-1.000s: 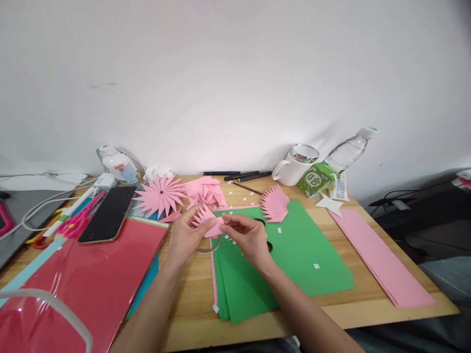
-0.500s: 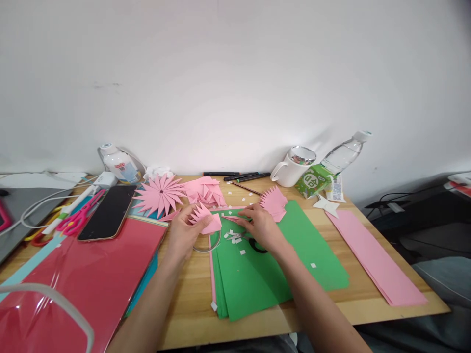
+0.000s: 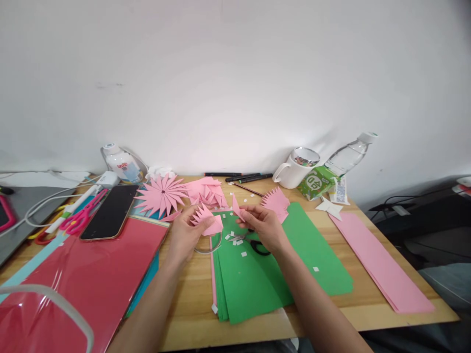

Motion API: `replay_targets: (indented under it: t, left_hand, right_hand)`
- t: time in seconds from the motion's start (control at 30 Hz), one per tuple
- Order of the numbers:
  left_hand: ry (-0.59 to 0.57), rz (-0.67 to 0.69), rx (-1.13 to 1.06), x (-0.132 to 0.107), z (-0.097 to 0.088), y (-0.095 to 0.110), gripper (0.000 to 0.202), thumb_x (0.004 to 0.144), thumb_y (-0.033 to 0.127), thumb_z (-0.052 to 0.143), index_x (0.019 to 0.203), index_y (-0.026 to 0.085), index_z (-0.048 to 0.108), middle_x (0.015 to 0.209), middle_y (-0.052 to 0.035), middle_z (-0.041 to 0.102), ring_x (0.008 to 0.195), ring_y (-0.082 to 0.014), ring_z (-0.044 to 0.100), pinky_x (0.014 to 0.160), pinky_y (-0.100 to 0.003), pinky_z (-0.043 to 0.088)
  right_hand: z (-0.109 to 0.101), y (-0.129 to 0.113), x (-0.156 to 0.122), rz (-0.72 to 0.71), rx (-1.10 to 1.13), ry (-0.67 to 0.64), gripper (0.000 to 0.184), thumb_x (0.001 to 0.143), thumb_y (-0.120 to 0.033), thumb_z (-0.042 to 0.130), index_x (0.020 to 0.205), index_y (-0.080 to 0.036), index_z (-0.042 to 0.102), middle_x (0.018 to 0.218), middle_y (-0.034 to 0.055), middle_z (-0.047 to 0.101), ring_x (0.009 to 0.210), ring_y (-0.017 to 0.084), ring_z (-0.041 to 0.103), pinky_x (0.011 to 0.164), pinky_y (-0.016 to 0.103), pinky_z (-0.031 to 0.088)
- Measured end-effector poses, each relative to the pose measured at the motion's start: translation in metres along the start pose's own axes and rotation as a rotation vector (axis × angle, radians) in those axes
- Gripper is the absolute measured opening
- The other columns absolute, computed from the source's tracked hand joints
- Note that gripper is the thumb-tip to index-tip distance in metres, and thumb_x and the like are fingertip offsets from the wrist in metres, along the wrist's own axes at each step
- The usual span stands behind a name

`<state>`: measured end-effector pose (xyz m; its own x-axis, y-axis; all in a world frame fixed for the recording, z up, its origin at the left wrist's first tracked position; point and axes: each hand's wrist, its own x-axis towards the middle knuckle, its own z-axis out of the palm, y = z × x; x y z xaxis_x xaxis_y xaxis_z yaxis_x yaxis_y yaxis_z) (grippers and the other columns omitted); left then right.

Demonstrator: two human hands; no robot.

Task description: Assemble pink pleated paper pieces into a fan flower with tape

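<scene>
My left hand (image 3: 185,230) grips a pink spiky folded-paper fan (image 3: 208,221) between thumb and fingers, its points toward the upper left. Held up in my right hand (image 3: 262,224) is a single folded pink paper piece (image 3: 237,206), narrow and pointed at the top. Both hands are just above the near stack of green paper (image 3: 257,282). Black-handled scissors (image 3: 259,247) lie on the green paper below my right hand, among several small white paper squares (image 3: 244,254). Another pink toothed fan (image 3: 276,202) lies just behind my right hand.
A pink pinwheel (image 3: 163,192) and more folded pink paper (image 3: 206,190) lie by the wall. A phone (image 3: 109,213), pink scissors (image 3: 81,214) and red sheets (image 3: 81,274) are left. Markers (image 3: 243,177), a mug (image 3: 294,171), a green box (image 3: 316,183) and pink strips (image 3: 386,264) lie right.
My right hand has raised the single folded pink piece from lying nearly flat over the paper to a more upright pose. My left hand still holds the fan. The view has shifted slightly.
</scene>
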<state>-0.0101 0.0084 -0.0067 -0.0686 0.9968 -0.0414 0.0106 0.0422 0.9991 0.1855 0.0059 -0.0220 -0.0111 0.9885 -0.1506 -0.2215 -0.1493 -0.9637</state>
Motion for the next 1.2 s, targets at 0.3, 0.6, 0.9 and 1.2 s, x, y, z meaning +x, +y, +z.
replay_targets:
  t: [0.3, 0.6, 0.9, 1.2]
  left_hand:
    - [-0.035, 0.078, 0.158, -0.004, 0.005, 0.002, 0.033, 0.061, 0.032, 0.077, 0.09, 0.017, 0.071, 0.091, -0.0036, 0.071, 0.089, -0.0222, 0.064, 0.08, -0.031, 0.049]
    - [-0.089, 0.062, 0.144, -0.003, 0.006, 0.005, 0.044, 0.06, 0.033, 0.078, 0.101, 0.017, 0.072, 0.099, -0.0068, 0.073, 0.095, -0.0258, 0.066, 0.083, -0.036, 0.052]
    - [-0.102, 0.055, 0.147, -0.002, 0.004, 0.0, 0.042, 0.062, 0.034, 0.077, 0.098, 0.014, 0.07, 0.098, -0.0085, 0.072, 0.091, -0.0241, 0.065, 0.08, -0.035, 0.052]
    - [-0.101, 0.043, 0.148, -0.003, 0.005, -0.001, 0.043, 0.062, 0.035, 0.077, 0.1, 0.014, 0.07, 0.101, -0.0097, 0.071, 0.097, -0.0255, 0.064, 0.083, -0.036, 0.051]
  right_hand:
    - [0.016, -0.001, -0.008, -0.018, 0.028, -0.003, 0.033, 0.061, -0.041, 0.082, 0.085, -0.02, 0.074, 0.071, -0.0015, 0.068, 0.065, 0.011, 0.061, 0.063, 0.025, 0.054]
    - [0.02, 0.003, -0.009, -0.089, 0.035, -0.08, 0.026, 0.062, -0.035, 0.081, 0.083, -0.02, 0.076, 0.068, -0.0009, 0.071, 0.06, 0.011, 0.06, 0.061, 0.025, 0.049]
    - [0.021, 0.01, -0.009, -0.116, -0.049, -0.057, 0.022, 0.063, -0.035, 0.081, 0.081, -0.022, 0.078, 0.08, 0.0026, 0.076, 0.067, 0.017, 0.066, 0.066, 0.03, 0.053]
    - [0.024, 0.012, -0.01, -0.145, -0.046, -0.029, 0.023, 0.06, -0.035, 0.082, 0.079, -0.023, 0.078, 0.08, 0.0019, 0.077, 0.069, 0.019, 0.067, 0.067, 0.032, 0.055]
